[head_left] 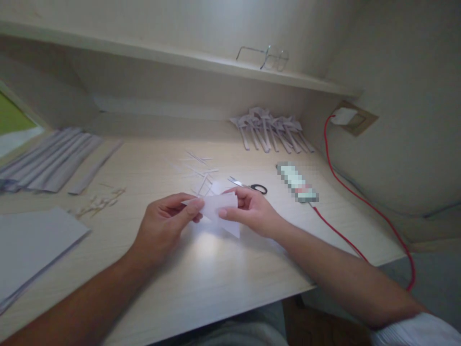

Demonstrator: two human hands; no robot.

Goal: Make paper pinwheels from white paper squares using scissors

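Note:
Between my two hands, above the desk, I hold a folded piece of white paper (212, 207), pointed at its left end and at its lower right corner. My left hand (169, 216) pinches the left end between thumb and fingers. At the right end my right hand (252, 211) grips the paper, thumb in front and fingers behind. Just beyond the paper lie thin white paper strips (201, 172) and a pair of scissors (258, 189) with dark handles.
At the back right sits a pile of folded paper pieces (268, 129). Folded paper strips (61, 161) and a stack of white sheets (32, 250) lie left. A phone (297, 181) with a red cable (378, 211) is right. Glasses (270, 57) rest on the shelf (173, 60).

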